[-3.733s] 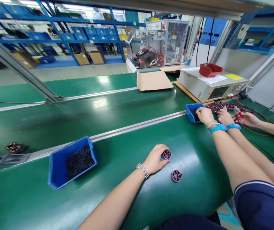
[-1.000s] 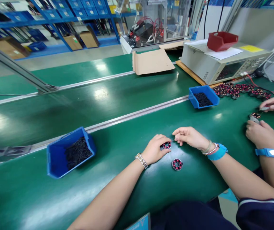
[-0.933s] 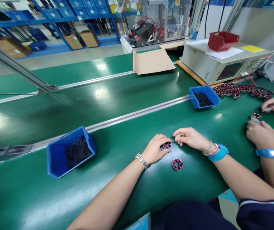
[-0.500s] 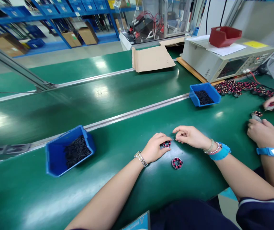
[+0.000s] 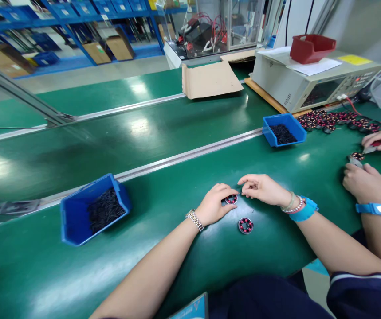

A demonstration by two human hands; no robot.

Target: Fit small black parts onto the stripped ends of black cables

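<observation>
My left hand (image 5: 213, 204) is closed around a small round motor stator (image 5: 231, 199), its thumb and fingers gripping the rim at the table top. The stator is a ring with pink-red and black windings. Just to its right, my right hand (image 5: 264, 189) has its fingers curled in a pinch close to the stator's edge; whatever lies between the fingertips is too small to make out. A second stator (image 5: 241, 225) of the same look rests flat on the green table (image 5: 183, 270), below and right of the held one, touched by neither hand.
A blue bin (image 5: 64, 221) of black thin pieces stands at left, a smaller blue bin (image 5: 269, 134) beyond my right hand. Several stators (image 5: 330, 120) lie by a grey instrument (image 5: 276, 84). At right, a co-worker's hands (image 5: 365, 184) work on another stator. A metal rail (image 5: 190, 156) crosses behind.
Both hands keep almost the same pose at the held stator. The right fingertips have shifted very slightly. The whole view has drifted a little. The co-worker's upper hand has moved slightly left.
</observation>
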